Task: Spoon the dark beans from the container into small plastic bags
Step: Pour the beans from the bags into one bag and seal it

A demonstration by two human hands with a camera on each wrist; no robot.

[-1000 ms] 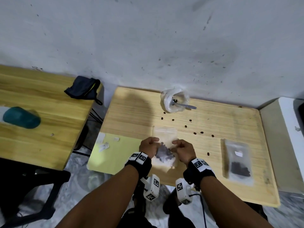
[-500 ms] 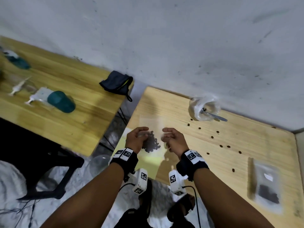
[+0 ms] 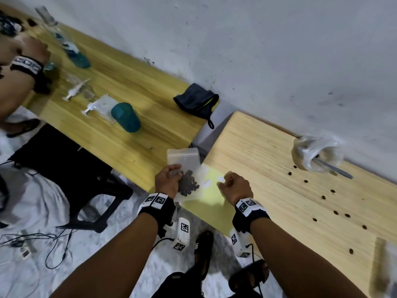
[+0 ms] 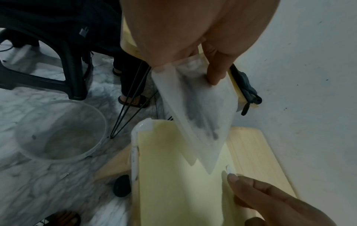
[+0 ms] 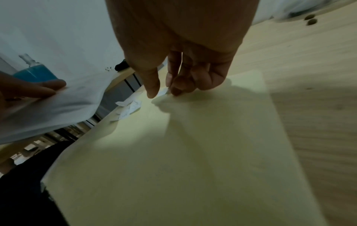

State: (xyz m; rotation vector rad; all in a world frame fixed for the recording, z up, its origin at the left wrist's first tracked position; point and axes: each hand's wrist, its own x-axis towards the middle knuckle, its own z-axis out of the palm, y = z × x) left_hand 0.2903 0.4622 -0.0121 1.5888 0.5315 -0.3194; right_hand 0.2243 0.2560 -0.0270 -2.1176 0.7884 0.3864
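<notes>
i am seeing the left hand (image 3: 167,180) gripping a small plastic bag (image 3: 184,166) with curled fingers; in the left wrist view the thumb (image 4: 216,71) is pressing on the bag's face and the bag is hanging down from the grip, off the bench (image 3: 279,168), above the near left corner. dark beans (image 3: 189,186) are sitting in the lower part of the bag, just beside the left palm. the right hand (image 3: 235,186) is hovering above the pale yellow sheet (image 3: 212,203) with its fingers curled; in the right wrist view the thumb and the first finger are pinching a small white scrap (image 5: 163,92), but i cannot tell what this scrap is. the right hand is not touching the bag; it is staying just beside it.

the container (image 3: 315,153) with the spoon (image 3: 335,169) in it is standing well apart, at the far side of the bench near the wall, and it is blurred. loose beans (image 3: 323,197) are lying scattered on the bench between the container and the near edge. at the right edge of the head view a second bag (image 3: 384,274) is cut off and too blurred to read.
</notes>
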